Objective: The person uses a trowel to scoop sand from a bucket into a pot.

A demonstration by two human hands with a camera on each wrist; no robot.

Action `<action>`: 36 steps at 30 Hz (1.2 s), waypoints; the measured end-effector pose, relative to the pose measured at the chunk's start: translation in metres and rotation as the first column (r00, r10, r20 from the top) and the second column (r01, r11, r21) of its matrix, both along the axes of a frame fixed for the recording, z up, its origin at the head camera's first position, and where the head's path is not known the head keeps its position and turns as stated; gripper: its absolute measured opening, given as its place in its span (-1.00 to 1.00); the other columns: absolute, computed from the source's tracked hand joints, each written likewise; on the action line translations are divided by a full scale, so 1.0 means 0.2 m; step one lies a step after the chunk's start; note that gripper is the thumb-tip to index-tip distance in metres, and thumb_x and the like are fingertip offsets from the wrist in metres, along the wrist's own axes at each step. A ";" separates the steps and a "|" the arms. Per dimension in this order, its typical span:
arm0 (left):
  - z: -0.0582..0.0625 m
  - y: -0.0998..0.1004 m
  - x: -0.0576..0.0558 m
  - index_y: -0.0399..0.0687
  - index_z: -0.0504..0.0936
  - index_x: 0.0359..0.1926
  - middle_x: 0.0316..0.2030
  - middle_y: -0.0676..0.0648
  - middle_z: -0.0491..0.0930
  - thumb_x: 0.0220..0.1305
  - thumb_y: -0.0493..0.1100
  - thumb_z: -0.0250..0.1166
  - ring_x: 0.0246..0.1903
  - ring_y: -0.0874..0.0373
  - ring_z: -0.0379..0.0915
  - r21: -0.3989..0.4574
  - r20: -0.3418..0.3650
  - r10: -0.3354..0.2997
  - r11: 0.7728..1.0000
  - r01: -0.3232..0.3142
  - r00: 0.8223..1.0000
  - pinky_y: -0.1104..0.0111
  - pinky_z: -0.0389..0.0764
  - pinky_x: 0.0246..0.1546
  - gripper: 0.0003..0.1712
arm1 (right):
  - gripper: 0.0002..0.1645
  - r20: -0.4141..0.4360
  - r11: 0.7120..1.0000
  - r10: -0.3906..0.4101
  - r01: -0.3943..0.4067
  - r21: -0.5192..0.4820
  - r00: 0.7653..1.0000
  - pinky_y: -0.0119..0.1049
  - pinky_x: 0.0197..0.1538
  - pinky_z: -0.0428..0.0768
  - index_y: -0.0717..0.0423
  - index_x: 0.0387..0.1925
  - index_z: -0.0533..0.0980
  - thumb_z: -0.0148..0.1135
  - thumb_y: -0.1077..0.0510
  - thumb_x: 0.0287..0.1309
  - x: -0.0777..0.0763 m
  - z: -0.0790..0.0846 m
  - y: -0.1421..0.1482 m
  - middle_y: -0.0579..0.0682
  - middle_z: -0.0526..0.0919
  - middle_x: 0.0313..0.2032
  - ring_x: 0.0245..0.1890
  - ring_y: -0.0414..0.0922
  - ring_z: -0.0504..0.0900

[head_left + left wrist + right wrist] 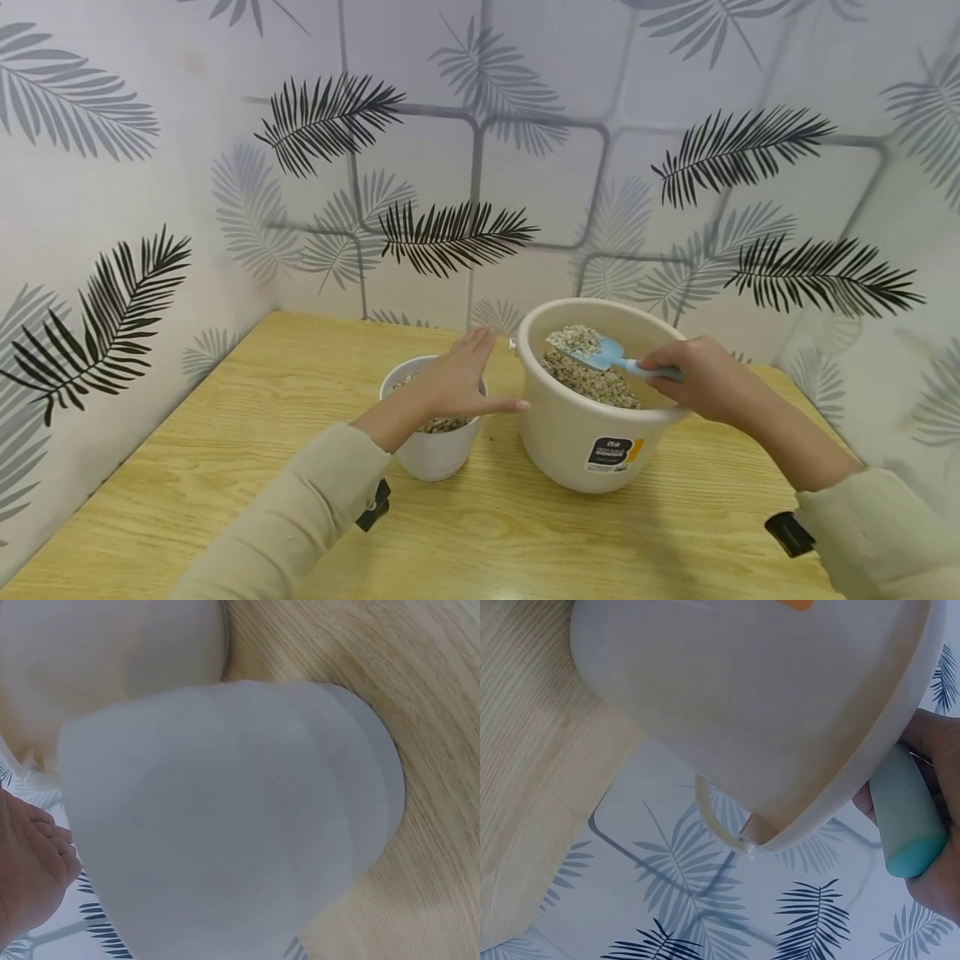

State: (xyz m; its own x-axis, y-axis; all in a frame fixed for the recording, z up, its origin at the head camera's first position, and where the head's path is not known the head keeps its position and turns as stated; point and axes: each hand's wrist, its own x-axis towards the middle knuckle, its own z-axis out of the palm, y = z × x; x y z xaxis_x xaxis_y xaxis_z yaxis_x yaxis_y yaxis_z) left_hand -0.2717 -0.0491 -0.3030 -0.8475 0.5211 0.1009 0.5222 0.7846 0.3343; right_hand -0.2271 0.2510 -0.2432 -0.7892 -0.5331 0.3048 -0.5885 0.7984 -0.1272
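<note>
My right hand (708,377) grips the handle of a small light-blue shovel (611,354) over the cream bucket (555,437). Pale, coarse granules heap on the shovel's blade, and more granules (596,385) lie inside the bucket. In the right wrist view, fingers wrap round the shovel's handle (904,814) beside the bucket's rim. My left hand (450,379) is held over the smaller white pot (433,458), fingers straight and thumb stretched toward the bucket. It hides part of the pot's mouth, where similar granules (444,425) show. The left wrist view shows the pot's ribbed side (217,817).
Pot and bucket stand close together on a wood-grain table (300,433), the pot on the left. A leaf-patterned wall covering (525,183) rises behind the table's back edge. The bucket's carrying handle (714,814) hangs at its side. Its front bears a black label (611,452).
</note>
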 end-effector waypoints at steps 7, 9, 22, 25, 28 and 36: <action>-0.02 -0.05 0.01 -0.21 -0.28 0.44 0.46 -0.19 -0.34 0.01 0.51 0.10 0.46 -0.03 -0.44 0.006 0.022 -0.019 1.000 0.019 1.000 0.10 -0.14 0.43 0.30 | -0.77 -0.001 1.000 0.000 0.000 -0.005 1.000 -0.27 -0.41 0.61 0.32 -0.22 0.64 0.28 0.36 0.01 0.01 0.00 0.00 0.19 0.71 -0.28 -0.36 -0.01 0.69; -0.03 -0.06 0.01 -0.21 -0.28 0.44 0.46 -0.18 -0.33 0.00 0.52 0.10 0.46 -0.03 -0.43 0.008 0.025 -0.019 1.000 0.019 1.000 0.11 -0.12 0.43 0.31 | -0.77 -0.009 1.000 0.004 -0.004 -0.003 1.000 -0.28 -0.41 0.61 0.32 -0.22 0.64 0.28 0.36 0.01 0.01 -0.01 0.01 0.18 0.72 -0.28 -0.36 -0.01 0.69; -0.07 -0.20 0.01 -0.32 -0.17 0.42 0.44 -0.27 -0.18 0.02 0.49 0.12 0.44 -0.13 -0.26 -0.028 -0.014 -0.011 1.000 0.010 1.000 0.07 -0.01 0.41 0.28 | -0.78 -0.023 1.000 0.005 -0.005 0.000 1.000 -0.29 -0.42 0.60 0.30 -0.24 0.65 0.30 0.35 -0.01 0.02 -0.01 0.01 0.17 0.72 -0.30 -0.33 0.01 0.69; -0.08 -0.24 0.01 -0.31 -0.17 0.43 0.44 -0.26 -0.19 0.02 0.46 0.15 0.44 -0.14 -0.27 -0.013 0.005 0.008 1.000 -0.008 1.000 0.03 0.00 0.40 0.28 | -0.78 -0.027 1.000 0.008 -0.008 0.002 1.000 -0.29 -0.42 0.60 0.30 -0.24 0.65 0.30 0.35 -0.01 0.02 -0.01 0.01 0.17 0.72 -0.30 -0.34 0.01 0.69; -0.10 -0.27 0.01 -0.30 -0.16 0.43 0.45 -0.26 -0.18 0.01 0.45 0.17 0.44 -0.15 -0.28 -0.004 0.014 0.022 1.000 -0.022 1.000 -0.01 0.03 0.38 0.28 | -0.78 -0.029 1.000 0.010 -0.010 0.003 1.000 -0.29 -0.43 0.60 0.31 -0.25 0.65 0.30 0.35 -0.01 0.02 -0.01 0.01 0.18 0.72 -0.30 -0.34 0.01 0.69; -0.12 -0.35 0.02 -0.33 -0.14 0.42 0.44 -0.27 -0.17 0.00 0.46 0.18 0.43 -0.17 -0.27 0.010 0.017 0.044 0.999 -0.044 0.999 -0.07 0.04 0.36 0.29 | -0.77 -0.019 1.000 -0.005 0.005 0.013 1.000 -0.30 -0.43 0.59 0.29 -0.22 0.65 0.30 0.34 0.00 0.01 -0.02 0.01 0.17 0.72 -0.29 -0.33 0.01 0.69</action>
State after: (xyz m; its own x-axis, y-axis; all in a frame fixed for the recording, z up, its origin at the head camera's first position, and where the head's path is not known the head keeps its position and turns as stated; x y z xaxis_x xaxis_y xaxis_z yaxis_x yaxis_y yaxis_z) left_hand -0.2672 -0.1187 -0.3278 -0.8714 0.4819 0.0918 0.4812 0.8031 0.3513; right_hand -0.2247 0.2527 -0.2471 -0.7861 -0.5332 0.3126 -0.5867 0.8028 -0.1060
